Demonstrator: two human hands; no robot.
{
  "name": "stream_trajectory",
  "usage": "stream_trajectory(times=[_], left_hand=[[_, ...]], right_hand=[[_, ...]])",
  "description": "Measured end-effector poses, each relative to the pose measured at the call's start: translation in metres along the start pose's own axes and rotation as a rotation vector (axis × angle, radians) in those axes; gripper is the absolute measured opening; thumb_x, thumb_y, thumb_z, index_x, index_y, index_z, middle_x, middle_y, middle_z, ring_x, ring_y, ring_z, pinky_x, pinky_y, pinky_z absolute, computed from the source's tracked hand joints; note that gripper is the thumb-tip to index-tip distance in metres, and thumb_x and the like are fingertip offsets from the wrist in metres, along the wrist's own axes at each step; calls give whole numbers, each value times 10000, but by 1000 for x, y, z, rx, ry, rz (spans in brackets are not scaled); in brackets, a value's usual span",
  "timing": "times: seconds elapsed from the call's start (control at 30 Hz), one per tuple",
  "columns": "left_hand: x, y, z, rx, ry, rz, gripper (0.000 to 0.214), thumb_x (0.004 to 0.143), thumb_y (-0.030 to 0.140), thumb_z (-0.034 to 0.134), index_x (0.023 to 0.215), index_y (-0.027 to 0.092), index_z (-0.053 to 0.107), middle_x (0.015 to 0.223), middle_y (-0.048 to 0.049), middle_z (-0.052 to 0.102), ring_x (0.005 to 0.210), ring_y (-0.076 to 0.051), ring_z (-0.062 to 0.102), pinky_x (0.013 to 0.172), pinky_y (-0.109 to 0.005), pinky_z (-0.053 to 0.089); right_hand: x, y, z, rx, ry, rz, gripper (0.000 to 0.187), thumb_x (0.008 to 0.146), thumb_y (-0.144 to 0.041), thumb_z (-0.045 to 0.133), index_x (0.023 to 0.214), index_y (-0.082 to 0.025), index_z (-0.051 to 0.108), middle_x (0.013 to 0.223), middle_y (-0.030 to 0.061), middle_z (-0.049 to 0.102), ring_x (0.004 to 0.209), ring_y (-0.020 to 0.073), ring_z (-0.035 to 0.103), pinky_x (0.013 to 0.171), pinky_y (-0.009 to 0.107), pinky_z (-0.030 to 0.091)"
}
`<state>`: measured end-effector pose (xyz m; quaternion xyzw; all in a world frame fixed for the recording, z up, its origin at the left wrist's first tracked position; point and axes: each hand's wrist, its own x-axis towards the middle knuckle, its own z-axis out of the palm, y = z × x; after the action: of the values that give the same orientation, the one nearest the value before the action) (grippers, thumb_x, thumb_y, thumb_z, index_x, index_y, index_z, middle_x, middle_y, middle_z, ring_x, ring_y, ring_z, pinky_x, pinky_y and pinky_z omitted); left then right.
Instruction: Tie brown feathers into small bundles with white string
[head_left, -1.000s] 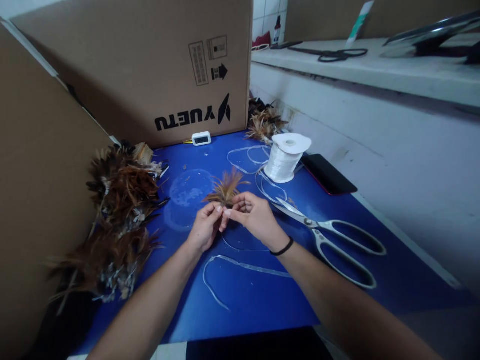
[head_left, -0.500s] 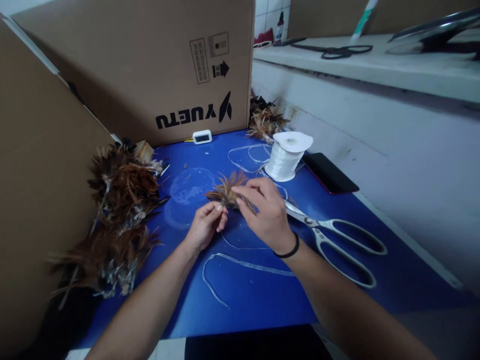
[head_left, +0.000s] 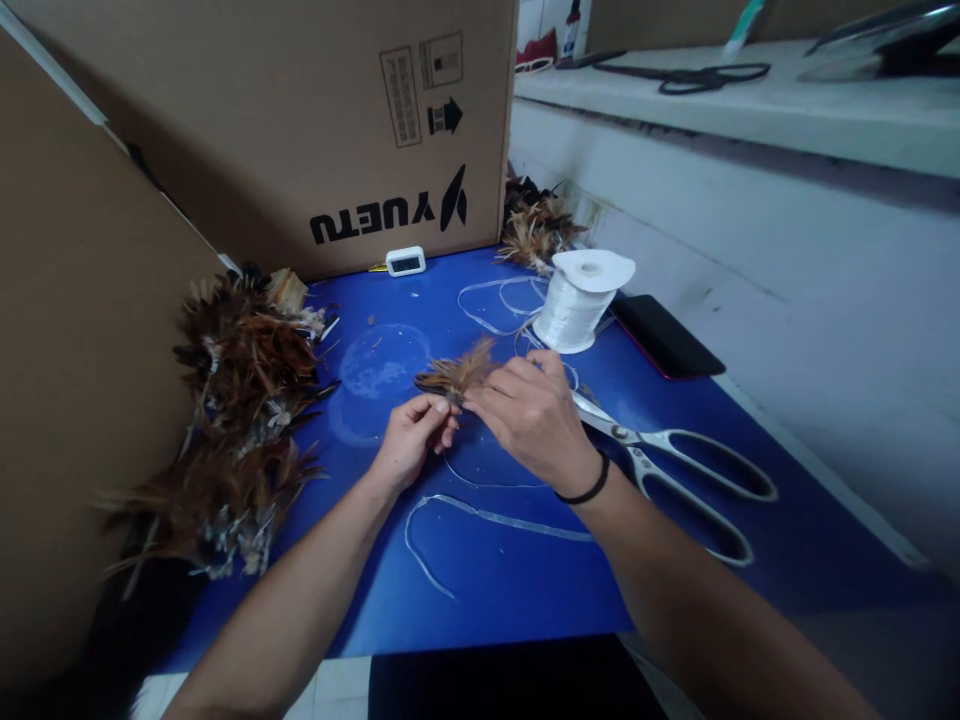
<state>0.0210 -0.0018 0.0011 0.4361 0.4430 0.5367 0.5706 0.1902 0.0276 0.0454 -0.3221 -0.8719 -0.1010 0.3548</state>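
Note:
A small brown feather bundle [head_left: 457,372] is held above the blue table mat [head_left: 495,590]. My left hand [head_left: 411,443] pinches its base from below, fingers closed. My right hand [head_left: 534,412] is closed over the bundle's right side, a black band on its wrist. A thin clear cord [head_left: 480,516] curls on the mat just under both hands and leads toward the white cord spool [head_left: 579,302].
Large steel scissors [head_left: 675,468] lie right of my right hand. A heap of brown feather bundles [head_left: 240,400] sits at the left, more feathers [head_left: 534,226] at the back. A cardboard box [head_left: 300,130], a small white device [head_left: 406,262] and a dark phone [head_left: 664,338] ring the mat.
My right hand has shifted from beside the bundle's base to over its right side, and the bundle has tipped from upright to lying leftward. My left hand kept its pinch.

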Motion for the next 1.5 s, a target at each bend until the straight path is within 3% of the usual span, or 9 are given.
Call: stream_trajectory(times=[0.2,0.83,0.93,1.03,1.13,1.2,1.33,1.43,1.5], left_hand=[[1,0,1,5,27,7,258,771,382,621,777,124,619,612,-2,560,455,-54,460,389,-172,300],[-1,-2,2,157,15,62,311,795,435,579,731,133,614,510,14,525,433,-65,433,420,-193,317],[1,-2,2,84,23,41,293,781,423,599,724,135,609,510,15,523,438,-68,438,416,-194,311],[4,-1,0,-67,55,43,245,767,375,627,734,133,602,532,19,530,429,-53,421,416,-184,296],[7,1,-4,-197,125,47,213,726,325,676,744,129,597,582,19,556,419,-33,409,420,-173,289],[7,3,-6,-240,148,45,213,711,310,691,731,126,587,592,17,562,418,-30,410,419,-168,286],[4,6,-5,-252,90,49,211,732,308,673,707,129,565,559,25,551,376,-23,375,404,-168,262],[0,7,-3,-209,-4,47,232,781,329,623,679,138,540,451,43,483,351,-35,348,408,-175,255],[-2,6,-2,-186,-60,40,263,803,345,595,654,143,516,418,46,455,347,-41,337,410,-178,252]], right_hand=[[-2,-1,2,16,9,-8,208,892,-206,478,828,-203,676,661,15,607,702,162,472,757,356,296],[-4,-6,13,-2,2,28,299,883,-222,462,610,-184,579,602,13,574,660,154,464,735,345,302],[-4,-6,9,13,28,56,240,880,-262,484,696,-186,619,660,25,601,708,171,482,739,353,309],[-4,-10,2,41,153,67,168,855,-295,538,806,-179,649,726,43,630,756,188,505,740,362,328],[-5,-19,-2,109,230,-57,165,836,-276,567,718,-188,641,640,22,605,673,162,501,685,344,342],[-7,-25,0,174,195,-103,223,842,-262,557,643,-188,622,582,11,569,611,141,484,643,325,347],[-9,-28,16,403,36,152,217,871,-248,517,717,-168,647,651,22,587,634,125,522,650,280,400],[-8,-23,25,678,-1,428,143,831,-267,577,893,-167,659,750,23,615,655,114,549,621,244,433],[-6,-20,28,825,-12,519,184,791,-282,624,935,-172,655,753,15,616,647,112,552,595,234,441]])
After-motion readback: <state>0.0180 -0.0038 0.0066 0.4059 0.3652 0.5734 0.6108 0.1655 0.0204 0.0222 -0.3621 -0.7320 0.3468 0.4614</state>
